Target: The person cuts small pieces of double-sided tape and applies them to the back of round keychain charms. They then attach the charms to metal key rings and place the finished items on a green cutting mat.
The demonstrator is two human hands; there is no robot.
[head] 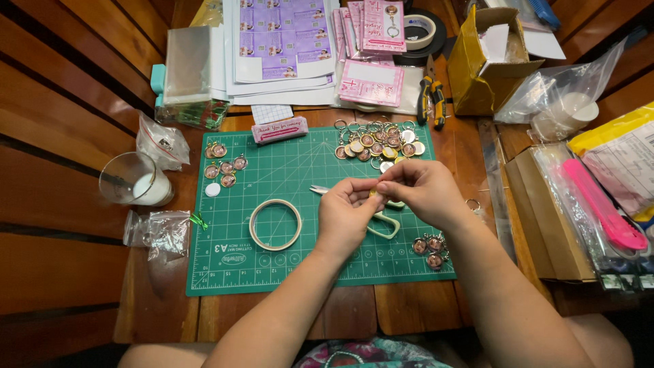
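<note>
Both of my hands meet over the green cutting mat [286, 170]. My left hand [347, 211] and my right hand [419, 191] pinch a small gold round keychain piece [374, 193] between their fingertips. Under them lie pale green-handled scissors [381, 221], blades pointing left. A roll of clear tape [274, 224] rests on the mat just left of my left hand. A pile of round photo keychains [378, 144] sits at the mat's far edge, above my hands.
A few finished keychains [225, 167] lie at the mat's left, more [430, 249] at its right. A glass of milk [136, 180], small plastic bags [158, 232], printed sheets [279, 41], pink cards [373, 82], pliers [430, 99], a cardboard box [487, 61] and packaging [599, 204] surround it.
</note>
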